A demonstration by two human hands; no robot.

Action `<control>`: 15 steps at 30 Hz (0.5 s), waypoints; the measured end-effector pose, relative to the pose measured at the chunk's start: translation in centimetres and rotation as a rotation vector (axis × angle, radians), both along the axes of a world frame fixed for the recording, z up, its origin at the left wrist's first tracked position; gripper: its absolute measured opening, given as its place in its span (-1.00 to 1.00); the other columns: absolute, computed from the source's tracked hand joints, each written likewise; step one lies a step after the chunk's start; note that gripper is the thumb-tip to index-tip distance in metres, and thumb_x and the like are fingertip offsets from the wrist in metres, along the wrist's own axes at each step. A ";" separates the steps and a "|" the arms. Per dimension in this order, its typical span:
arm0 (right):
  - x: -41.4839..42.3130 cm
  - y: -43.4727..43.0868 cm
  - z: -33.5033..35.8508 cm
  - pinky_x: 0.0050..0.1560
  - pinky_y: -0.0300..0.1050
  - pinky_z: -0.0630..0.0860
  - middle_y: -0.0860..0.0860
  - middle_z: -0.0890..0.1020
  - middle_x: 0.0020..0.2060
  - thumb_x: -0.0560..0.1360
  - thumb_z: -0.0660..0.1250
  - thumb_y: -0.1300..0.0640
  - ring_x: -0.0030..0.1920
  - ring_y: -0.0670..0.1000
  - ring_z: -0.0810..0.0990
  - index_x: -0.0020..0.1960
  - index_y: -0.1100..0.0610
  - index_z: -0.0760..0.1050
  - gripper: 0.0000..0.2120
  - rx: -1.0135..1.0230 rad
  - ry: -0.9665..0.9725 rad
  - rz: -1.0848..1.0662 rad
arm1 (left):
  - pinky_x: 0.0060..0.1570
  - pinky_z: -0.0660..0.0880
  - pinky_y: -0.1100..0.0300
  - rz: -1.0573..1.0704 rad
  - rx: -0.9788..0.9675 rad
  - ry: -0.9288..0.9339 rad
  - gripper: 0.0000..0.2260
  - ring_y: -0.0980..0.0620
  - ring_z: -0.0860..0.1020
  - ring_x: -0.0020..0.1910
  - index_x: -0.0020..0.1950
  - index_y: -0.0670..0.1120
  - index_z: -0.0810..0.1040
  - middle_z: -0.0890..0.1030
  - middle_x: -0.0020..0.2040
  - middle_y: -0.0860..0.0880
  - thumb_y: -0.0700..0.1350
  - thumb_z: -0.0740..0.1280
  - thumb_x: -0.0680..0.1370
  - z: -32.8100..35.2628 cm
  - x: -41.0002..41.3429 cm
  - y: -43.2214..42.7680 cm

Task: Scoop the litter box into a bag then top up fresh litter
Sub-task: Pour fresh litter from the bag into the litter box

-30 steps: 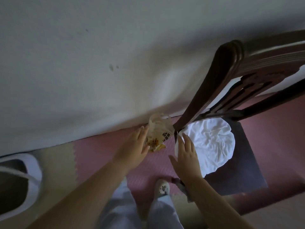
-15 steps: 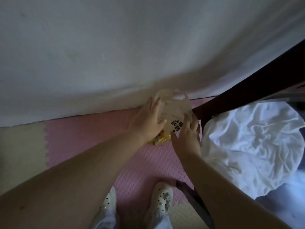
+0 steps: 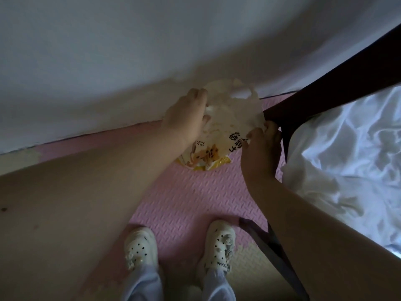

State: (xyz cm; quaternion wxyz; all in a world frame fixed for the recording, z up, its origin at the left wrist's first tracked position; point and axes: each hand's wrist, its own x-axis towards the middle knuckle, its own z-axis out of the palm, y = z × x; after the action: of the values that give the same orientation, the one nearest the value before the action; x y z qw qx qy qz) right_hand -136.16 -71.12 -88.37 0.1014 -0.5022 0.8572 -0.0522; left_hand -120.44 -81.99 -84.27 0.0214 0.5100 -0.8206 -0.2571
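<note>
A plain white wall rises just beyond the grip. Just right of the grip stands a dark wooden chair frame, with a crumpled white cloth further right. Below the grip lies a pink ridged foam mat, with a pair of white perforated clogs standing on it and a grey strap beside them.

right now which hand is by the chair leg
The right hand, pinching the litter bag beside the chair leg; the left hand grips its crumpled top.
</note>
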 end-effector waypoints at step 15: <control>2.2 -1.8 2.6 0.19 0.04 0.41 0.13 0.47 0.21 0.48 0.37 0.19 0.24 0.16 0.43 0.29 0.16 0.37 -0.58 -0.056 -0.230 -0.026 | -0.29 0.26 0.09 -0.132 0.093 0.087 -0.81 -0.12 0.45 -0.19 -0.19 -0.10 0.33 0.44 -0.18 -0.04 -0.18 0.34 0.52 0.8 11.3 1.4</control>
State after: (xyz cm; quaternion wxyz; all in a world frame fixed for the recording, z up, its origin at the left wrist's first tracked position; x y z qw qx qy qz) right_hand -133.97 -72.95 -85.74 0.1844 -0.4842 0.8446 -0.1347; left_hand -109.15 -80.58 -83.50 0.0164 0.4433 -0.8380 -0.3177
